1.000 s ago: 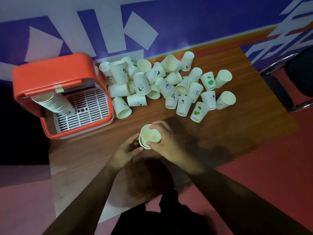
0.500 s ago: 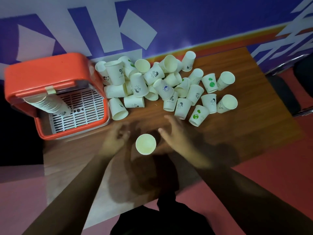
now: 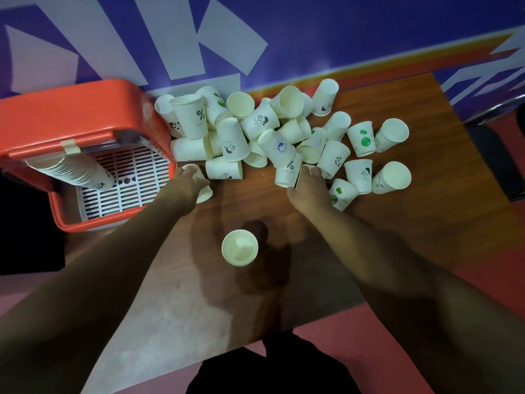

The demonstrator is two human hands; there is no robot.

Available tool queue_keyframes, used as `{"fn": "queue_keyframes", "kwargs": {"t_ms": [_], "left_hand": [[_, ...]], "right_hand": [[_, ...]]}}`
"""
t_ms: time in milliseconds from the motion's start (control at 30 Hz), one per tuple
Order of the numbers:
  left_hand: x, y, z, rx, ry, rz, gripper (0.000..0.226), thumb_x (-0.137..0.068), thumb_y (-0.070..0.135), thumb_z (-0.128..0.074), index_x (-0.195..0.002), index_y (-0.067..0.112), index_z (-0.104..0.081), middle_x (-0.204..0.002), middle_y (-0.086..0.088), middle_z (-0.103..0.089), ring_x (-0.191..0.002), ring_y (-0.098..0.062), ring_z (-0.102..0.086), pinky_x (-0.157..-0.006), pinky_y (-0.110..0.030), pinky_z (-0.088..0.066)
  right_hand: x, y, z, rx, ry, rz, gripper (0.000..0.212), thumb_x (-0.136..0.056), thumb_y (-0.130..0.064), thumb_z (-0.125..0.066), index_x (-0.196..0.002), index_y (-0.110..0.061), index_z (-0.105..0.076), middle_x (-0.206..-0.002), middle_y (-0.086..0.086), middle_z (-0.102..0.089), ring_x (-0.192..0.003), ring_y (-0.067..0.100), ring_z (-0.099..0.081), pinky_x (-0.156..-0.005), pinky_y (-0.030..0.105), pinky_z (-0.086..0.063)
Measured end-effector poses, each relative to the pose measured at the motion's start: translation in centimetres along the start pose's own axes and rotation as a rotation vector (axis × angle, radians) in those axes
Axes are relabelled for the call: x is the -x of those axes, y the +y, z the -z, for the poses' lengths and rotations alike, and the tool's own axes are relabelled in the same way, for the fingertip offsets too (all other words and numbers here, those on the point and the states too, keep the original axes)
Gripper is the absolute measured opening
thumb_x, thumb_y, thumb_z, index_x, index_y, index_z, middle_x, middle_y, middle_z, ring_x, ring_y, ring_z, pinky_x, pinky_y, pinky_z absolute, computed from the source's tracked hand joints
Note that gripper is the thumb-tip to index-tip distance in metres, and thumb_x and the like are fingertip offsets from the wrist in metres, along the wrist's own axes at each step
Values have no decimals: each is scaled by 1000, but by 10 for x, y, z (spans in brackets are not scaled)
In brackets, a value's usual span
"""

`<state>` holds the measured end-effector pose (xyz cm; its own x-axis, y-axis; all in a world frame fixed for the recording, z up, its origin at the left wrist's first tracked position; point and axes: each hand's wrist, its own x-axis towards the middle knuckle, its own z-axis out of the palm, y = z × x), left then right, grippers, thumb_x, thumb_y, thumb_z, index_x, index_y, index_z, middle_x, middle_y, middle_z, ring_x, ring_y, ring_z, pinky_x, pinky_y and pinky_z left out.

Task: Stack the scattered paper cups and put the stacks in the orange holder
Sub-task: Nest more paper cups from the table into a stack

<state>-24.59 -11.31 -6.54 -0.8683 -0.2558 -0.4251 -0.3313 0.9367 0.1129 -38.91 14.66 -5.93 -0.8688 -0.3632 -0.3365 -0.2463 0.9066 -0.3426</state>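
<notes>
A short stack of white paper cups point(image 3: 240, 247) stands upright on the wooden table point(image 3: 397, 237), between my arms and free of both hands. Many loose paper cups point(image 3: 233, 140) lie scattered at the back of the table. My left hand point(image 3: 186, 189) grips a cup lying on its side point(image 3: 206, 193) next to the orange holder point(image 3: 71, 109). My right hand point(image 3: 309, 191) closes over another cup point(image 3: 306, 166) at the near edge of the pile; the hand hides most of it. A long stack of cups point(image 3: 71, 172) lies inside the holder.
The holder's white slotted tray point(image 3: 127, 180) shows beside the lying stack. A blue and white wall point(image 3: 312, 38) runs behind the table. A dark chair point(image 3: 494, 160) stands at the right edge. My legs point(image 3: 284, 365) are below the table's near edge.
Both hands let go of the upright stack and reached forward to the pile. The left one went to a cup by the holder, the right one to a cup at the pile's edge.
</notes>
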Motion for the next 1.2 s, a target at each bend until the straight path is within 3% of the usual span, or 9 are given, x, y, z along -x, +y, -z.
{"fn": "queue_keyframes", "kwargs": {"t_ms": [200,367,467,633,800,867,967,1100,1200], "left_hand": [[11,-3,-14,31,-29,-39,71,-80,-8,-74,-143,18,-54,-144,-19,-33,-129,-38,-43,-109,-46,-42],[25,-2,-32,-64,33,-79,66,-74,15,-85,-135,22,-62,-125,-21,-46,-116,-40,-47,-97,-53,-47],[34,3,-40,-20,25,-56,70,-71,29,-88,-134,17,-59,-130,-16,-52,-120,-37,-50,-100,-50,-44],[58,13,-41,418,122,142,79,-69,24,-92,-136,9,-54,-131,-14,-60,-118,-34,-57,-95,-45,-49],[100,34,-21,1066,314,274,93,-84,22,-81,-153,40,-22,-132,2,-53,-107,-11,-58,-83,-18,-47],[119,42,-14,1205,384,253,87,-84,31,-81,-146,54,-24,-134,1,-56,-112,-13,-60,-88,-25,-51],[142,59,-10,1327,434,212,77,-76,40,-79,-137,56,-35,-132,3,-58,-117,-18,-60,-96,-37,-53],[161,84,-15,1400,483,110,78,-74,32,-82,-139,32,-40,-134,-5,-55,-125,-26,-56,-103,-49,-52],[167,98,-21,1343,506,67,75,-75,27,-85,-136,24,-41,-134,-5,-53,-126,-25,-55,-103,-44,-52]], "right_hand": [[0,5,-3,5,120,-47,53,-90,-20,-61,-138,-9,-40,-141,18,-34,-106,34,-60,-85,39,-51],[-5,6,-3,-43,136,-62,53,-87,-5,-62,-135,-4,-42,-140,20,-34,-102,33,-61,-87,35,-50],[1,6,-4,-92,182,-102,60,-88,-4,-60,-143,-2,-37,-146,19,-29,-108,34,-59,-91,34,-49],[5,10,-5,-93,122,-102,55,-92,-6,-56,-144,-4,-37,-151,15,-29,-122,31,-52,-93,37,-48],[14,10,3,-100,58,-124,33,-93,-1,-55,-126,-2,-53,-138,16,-42,-114,33,-57,-83,35,-47],[20,15,6,-127,61,-83,31,-94,-2,-53,-125,-2,-57,-134,16,-48,-113,32,-57,-86,33,-46],[38,21,17,-262,123,6,28,-94,-7,-54,-121,-5,-64,-127,13,-58,-115,24,-57,-86,22,-39],[74,22,36,-513,186,151,14,-90,-18,-68,-103,-13,-71,-116,-3,-48,-109,7,-48,-79,0,-33],[93,20,43,-674,204,196,8,-85,-21,-74,-92,-25,-72,-123,-8,-40,-118,3,-43,-86,0,-36]]}}
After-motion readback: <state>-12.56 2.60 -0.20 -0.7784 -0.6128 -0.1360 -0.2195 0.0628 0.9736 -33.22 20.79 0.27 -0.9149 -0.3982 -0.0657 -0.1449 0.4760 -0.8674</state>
